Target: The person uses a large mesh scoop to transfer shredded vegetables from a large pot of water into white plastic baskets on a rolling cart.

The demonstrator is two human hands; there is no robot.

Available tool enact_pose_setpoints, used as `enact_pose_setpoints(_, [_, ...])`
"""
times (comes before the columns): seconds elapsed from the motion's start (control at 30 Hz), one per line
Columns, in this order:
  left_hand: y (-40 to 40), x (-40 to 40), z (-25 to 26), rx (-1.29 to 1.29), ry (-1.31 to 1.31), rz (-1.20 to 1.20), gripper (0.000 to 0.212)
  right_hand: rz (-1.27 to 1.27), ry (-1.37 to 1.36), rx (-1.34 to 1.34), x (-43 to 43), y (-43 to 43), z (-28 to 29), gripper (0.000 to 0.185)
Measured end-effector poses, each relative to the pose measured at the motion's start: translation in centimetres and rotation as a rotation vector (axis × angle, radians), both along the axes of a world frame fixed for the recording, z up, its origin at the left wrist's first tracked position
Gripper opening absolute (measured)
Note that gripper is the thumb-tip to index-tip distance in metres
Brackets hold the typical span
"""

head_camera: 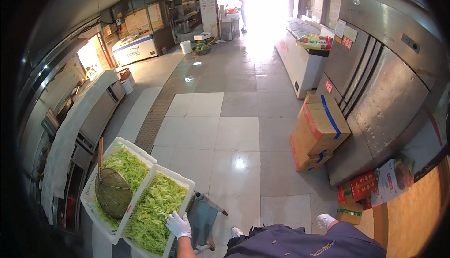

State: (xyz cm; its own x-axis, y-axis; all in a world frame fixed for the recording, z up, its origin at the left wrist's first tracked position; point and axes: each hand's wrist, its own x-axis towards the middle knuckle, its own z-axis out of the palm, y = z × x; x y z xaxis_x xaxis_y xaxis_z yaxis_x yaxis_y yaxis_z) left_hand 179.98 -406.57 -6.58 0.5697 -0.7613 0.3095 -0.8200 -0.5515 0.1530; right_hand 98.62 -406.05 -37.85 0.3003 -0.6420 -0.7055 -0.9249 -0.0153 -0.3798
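Observation:
My left hand [179,225], in a white glove, grips the right rim of a white perforated plastic crate [191,184], fingers over the inner side. Light green shredded vegetable [154,205] fills this crate. Against its left side stands a second white crate [121,141] with more of the shreds. A round strainer [113,193] with a wooden handle lies on them, its handle sticking up past the rim. Both crates appear to rest on a metal-framed cart [204,212], mostly hidden below them. My right hand [325,220], also gloved, hangs away from my body and holds nothing.
Cardboard boxes [316,128] stand right, before a steel refrigerator [383,99]. Behind them is a white chest freezer [299,61] bearing a yellow bag [314,42]. Along the left runs a covered counter [70,128]. Tiled floor [235,135] leads to a bright doorway with a person [242,13].

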Motion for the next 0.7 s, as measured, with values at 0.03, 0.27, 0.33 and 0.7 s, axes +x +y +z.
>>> enact_pose_setpoints(0.03, [-0.3, 1.6, -0.7, -0.053, 0.016, -0.015, 0.044, -0.253, -0.113, 0.165, 1.4, 0.2, -0.4, 0.032])
enact_pose_setpoints(0.27, [-6.5, 10.9, 1.4, -0.103, -0.049, -0.012, 0.030, -1.140, -0.641, 0.324, 22.2, -3.1, 11.1, 0.027])
enact_pose_setpoints(0.33, [-7.0, 12.4, 0.9, -0.060, -0.060, 0.000, 0.029, -1.207, -0.663, 0.311, 24.7, -2.6, 17.2, 0.030])
enact_pose_setpoints(0.7, [1.5, 10.1, -2.8, -0.077, 0.076, 0.048, 0.071, -0.130, -0.031, 0.048, 18.2, -2.2, 6.8, 0.030])
